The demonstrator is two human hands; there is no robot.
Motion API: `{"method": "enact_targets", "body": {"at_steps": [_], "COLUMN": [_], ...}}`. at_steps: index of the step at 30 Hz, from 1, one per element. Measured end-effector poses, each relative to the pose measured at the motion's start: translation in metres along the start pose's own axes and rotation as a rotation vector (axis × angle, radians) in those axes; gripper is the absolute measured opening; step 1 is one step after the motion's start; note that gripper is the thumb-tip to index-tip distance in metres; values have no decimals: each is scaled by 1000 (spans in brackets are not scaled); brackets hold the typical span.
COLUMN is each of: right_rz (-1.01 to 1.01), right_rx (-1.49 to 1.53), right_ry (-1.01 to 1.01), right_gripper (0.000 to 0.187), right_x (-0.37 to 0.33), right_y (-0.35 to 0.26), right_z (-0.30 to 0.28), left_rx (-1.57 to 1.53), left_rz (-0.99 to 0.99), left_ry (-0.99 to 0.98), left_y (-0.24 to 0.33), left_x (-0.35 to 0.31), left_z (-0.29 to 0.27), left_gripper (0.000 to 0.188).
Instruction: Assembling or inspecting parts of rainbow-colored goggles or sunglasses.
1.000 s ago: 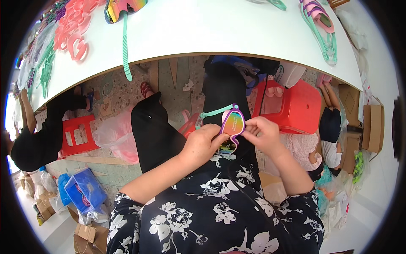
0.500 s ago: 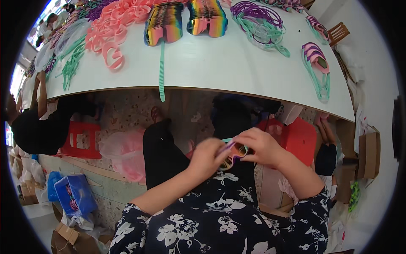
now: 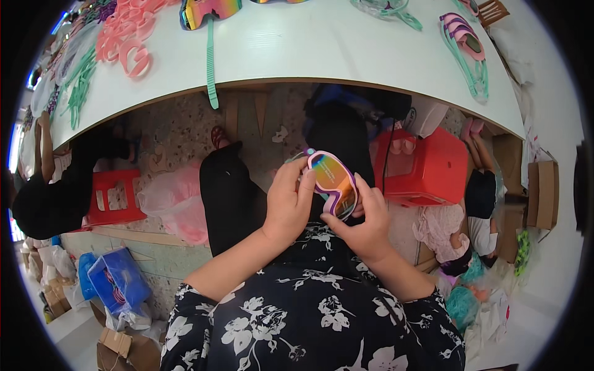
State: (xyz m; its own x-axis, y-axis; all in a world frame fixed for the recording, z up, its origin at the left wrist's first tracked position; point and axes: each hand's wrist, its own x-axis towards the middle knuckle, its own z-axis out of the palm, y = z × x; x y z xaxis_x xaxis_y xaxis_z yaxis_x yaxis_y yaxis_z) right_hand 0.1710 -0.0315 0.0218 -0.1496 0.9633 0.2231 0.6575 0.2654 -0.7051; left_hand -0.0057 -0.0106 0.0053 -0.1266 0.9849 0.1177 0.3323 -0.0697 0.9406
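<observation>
Above my lap I hold a pair of goggles (image 3: pixel 332 176) with a pink and purple frame and an orange-green mirrored lens facing up. Its left end is pinched between the thumb and fingers of my left hand (image 3: pixel 288 201). My right hand (image 3: pixel 368 222) grips the other end, thumb near the nose notch and fingers along the rim. A bit of mint-green strap shows beside the frame; most of it is hidden behind the goggles and hands.
Ahead stands a white table (image 3: pixel 272 52) with mirrored lenses (image 3: pixel 207 11), a hanging mint strap (image 3: pixel 211 65), pink bands (image 3: pixel 133 55) and strapped goggles (image 3: pixel 465 46). A red stool (image 3: pixel 427 167) stands right, a blue crate (image 3: pixel 117 281) lower left. Other people sit at both sides.
The goggles have turned so the lens faces up, and my hands have spread to their two ends. My view has tilted down, so the table sits higher in the picture.
</observation>
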Motion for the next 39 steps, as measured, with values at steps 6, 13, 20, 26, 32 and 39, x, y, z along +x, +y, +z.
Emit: {"method": "enact_targets", "body": {"at_steps": [6, 13, 20, 26, 32, 39], "right_rz": [-145, 38, 657, 714, 769, 874], "right_rx": [62, 355, 991, 1014, 1119, 1210], "right_ry": [-29, -121, -449, -729, -953, -1038], "right_gripper": [80, 26, 17, 18, 22, 25], "right_x": [-9, 25, 60, 83, 94, 96], "right_y": [8, 23, 44, 50, 73, 74], "right_z": [-10, -22, -34, -43, -39, -30], "left_rx": [230, 285, 164, -38, -506, -552], "left_rz": [242, 310, 195, -155, -671, -756], "left_ry": [-143, -260, -348, -392, -527, -764], "left_y": [-3, 15, 30, 39, 36, 22], "left_x": [3, 5, 15, 26, 39, 55], "left_z": [-3, -8, -7, 1, 6, 5], "left_gripper": [28, 32, 29, 18, 15, 11]}}
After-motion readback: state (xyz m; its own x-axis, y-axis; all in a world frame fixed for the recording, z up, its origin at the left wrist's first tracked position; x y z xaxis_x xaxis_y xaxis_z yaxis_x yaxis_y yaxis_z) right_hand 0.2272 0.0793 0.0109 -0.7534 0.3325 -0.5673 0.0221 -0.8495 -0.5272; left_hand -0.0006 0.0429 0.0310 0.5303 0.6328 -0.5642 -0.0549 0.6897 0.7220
